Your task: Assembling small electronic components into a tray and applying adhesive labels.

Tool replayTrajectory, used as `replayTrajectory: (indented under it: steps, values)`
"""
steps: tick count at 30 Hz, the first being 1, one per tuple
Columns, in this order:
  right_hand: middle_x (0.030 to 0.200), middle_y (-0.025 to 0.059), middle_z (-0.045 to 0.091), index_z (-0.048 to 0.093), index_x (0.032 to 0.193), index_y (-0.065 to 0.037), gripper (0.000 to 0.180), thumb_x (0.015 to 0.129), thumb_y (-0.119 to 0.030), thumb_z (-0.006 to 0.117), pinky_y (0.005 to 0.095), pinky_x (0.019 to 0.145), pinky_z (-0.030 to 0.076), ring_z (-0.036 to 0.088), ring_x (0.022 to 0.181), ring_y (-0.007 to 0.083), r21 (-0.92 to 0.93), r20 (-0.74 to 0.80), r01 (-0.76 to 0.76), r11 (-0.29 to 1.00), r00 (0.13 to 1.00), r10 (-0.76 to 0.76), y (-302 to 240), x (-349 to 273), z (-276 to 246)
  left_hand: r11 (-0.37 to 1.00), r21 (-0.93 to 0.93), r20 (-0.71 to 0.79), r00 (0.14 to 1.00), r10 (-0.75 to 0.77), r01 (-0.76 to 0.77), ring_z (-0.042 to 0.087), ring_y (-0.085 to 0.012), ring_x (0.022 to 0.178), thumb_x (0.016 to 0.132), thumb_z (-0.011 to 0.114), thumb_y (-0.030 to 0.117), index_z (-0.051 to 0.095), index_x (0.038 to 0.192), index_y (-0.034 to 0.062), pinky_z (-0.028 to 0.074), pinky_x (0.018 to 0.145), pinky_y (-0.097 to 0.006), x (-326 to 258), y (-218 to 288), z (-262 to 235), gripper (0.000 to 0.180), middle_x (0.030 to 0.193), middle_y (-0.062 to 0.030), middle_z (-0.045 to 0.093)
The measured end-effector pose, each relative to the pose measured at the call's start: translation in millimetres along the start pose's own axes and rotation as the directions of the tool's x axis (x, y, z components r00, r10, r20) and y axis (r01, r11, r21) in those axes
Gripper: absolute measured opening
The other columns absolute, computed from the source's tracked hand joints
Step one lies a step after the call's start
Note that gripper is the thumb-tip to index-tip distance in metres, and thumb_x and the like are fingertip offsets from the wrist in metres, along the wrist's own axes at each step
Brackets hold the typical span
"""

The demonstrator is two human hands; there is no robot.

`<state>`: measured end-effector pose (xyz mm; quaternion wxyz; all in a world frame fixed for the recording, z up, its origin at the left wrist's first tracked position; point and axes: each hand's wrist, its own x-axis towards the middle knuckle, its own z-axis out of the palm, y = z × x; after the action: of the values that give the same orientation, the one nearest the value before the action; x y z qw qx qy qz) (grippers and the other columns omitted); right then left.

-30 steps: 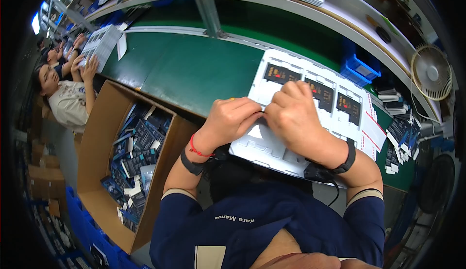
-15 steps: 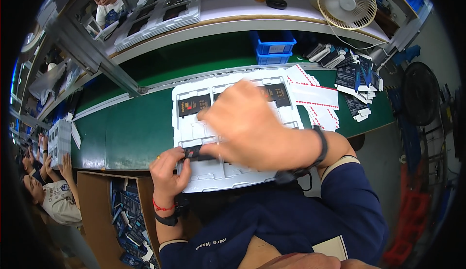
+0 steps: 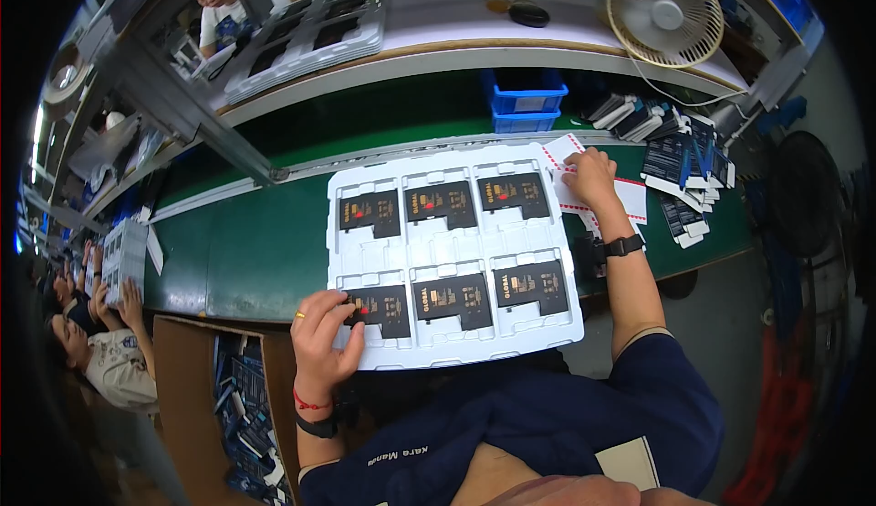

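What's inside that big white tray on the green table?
The white tray holds six dark flat cards, three per row. The left hand covers part of the near-left card. Whatever lies beneath the cards is hidden.

Navy short-sleeved shirt with small white lettering; left hand (image 3: 321, 334) — gold ring, red string and black wristband; right hand (image 3: 589, 177) — black wristwatch.

Tray corner (image 3: 351, 346) beneath left hand (image 3: 321, 333)

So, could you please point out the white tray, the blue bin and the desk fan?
white tray (image 3: 453, 260): head view, bare centre strip.
blue bin (image 3: 524, 104): head view, front wall.
desk fan (image 3: 665, 13): head view, grille centre.
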<state>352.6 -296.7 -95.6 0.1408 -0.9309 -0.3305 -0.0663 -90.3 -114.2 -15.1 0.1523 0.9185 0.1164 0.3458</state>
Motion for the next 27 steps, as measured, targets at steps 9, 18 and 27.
replayTrajectory:
  steps: [9, 18, 27]
  values:
    - [0.072, 0.0156, 0.067, 0.066, 0.078, 0.000, 0.008, 0.073, -0.006, 0.068, 0.0375, 0.064, 0.051, 0.066, 0.068, 0.0296, 0.268, -0.088, 0.091, 0.959, 0.994, -0.069, 43.1, 3.5, 26.8, 0.992, -0.094, 0.054, 0.995, 0.089, -0.084, 0.065, -0.0300, 0.089, 0.070, 0.075, 0.005, 0.066, 0.082, 0.0027, 0.052, 0.078, -0.040, 16.7, 4.6, -5.2, 0.015, 0.093, -0.0103, 0.067]
    - [0.076, 0.0018, 0.062, 0.062, 0.084, 0.001, 0.004, 0.084, -0.001, 0.066, 0.0249, 0.068, 0.045, 0.055, 0.072, 0.0079, 0.629, 0.178, -0.006, 0.778, 0.974, -0.137, 13.9, -20.5, -48.7, 0.940, -0.259, 0.472, 0.819, 0.325, -0.224, 0.059, -0.0269, 0.103, 0.075, 0.076, 0.017, 0.065, 0.092, 0.0057, 0.046, 0.087, -0.038, 62.7, 24.8, 23.1, 0.023, 0.102, -0.0090, 0.062]
    - [0.090, 0.0061, 0.066, 0.062, 0.089, 0.002, 0.004, 0.085, 0.002, 0.064, 0.0242, 0.078, 0.047, 0.060, 0.082, 0.0103, 0.891, -0.004, 0.191, 0.412, 0.910, -0.414, -105.1, -73.5, -161.6, 0.907, -0.096, 0.485, 0.776, 0.402, -0.409, 0.060, -0.0235, 0.073, 0.068, 0.072, 0.012, 0.058, 0.078, 0.0060, 0.048, 0.067, -0.038, 73.6, 35.2, 46.2, 0.018, 0.080, -0.0071, 0.055]
